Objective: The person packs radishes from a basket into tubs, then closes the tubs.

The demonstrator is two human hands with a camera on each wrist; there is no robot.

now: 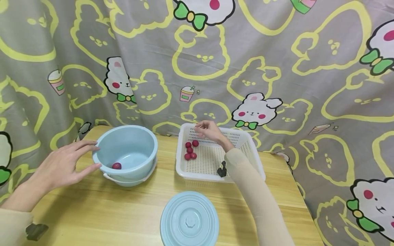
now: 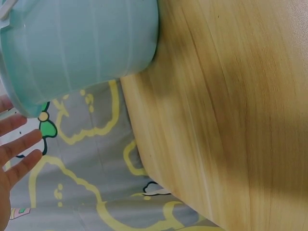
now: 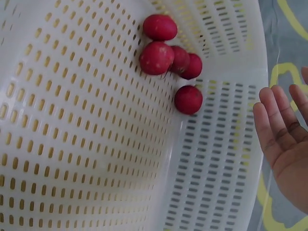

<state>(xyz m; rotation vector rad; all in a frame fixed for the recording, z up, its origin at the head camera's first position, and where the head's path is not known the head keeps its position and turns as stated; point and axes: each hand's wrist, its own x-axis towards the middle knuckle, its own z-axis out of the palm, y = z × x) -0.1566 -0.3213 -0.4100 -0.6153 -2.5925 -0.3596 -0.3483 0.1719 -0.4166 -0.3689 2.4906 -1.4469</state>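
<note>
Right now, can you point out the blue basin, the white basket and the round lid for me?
blue basin (image 1: 135, 145), head view, on its inner back wall.
white basket (image 1: 181, 164), head view, on its left rim.
round lid (image 1: 189, 220), head view, near its central knob.

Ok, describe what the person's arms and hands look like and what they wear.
Both hands are bare: no gloves or rings show. The right arm wears a long, close-fitting beige sleeve with a small dark tab near the wrist. The left arm shows a matching beige cuff, also with a dark tab.
</note>
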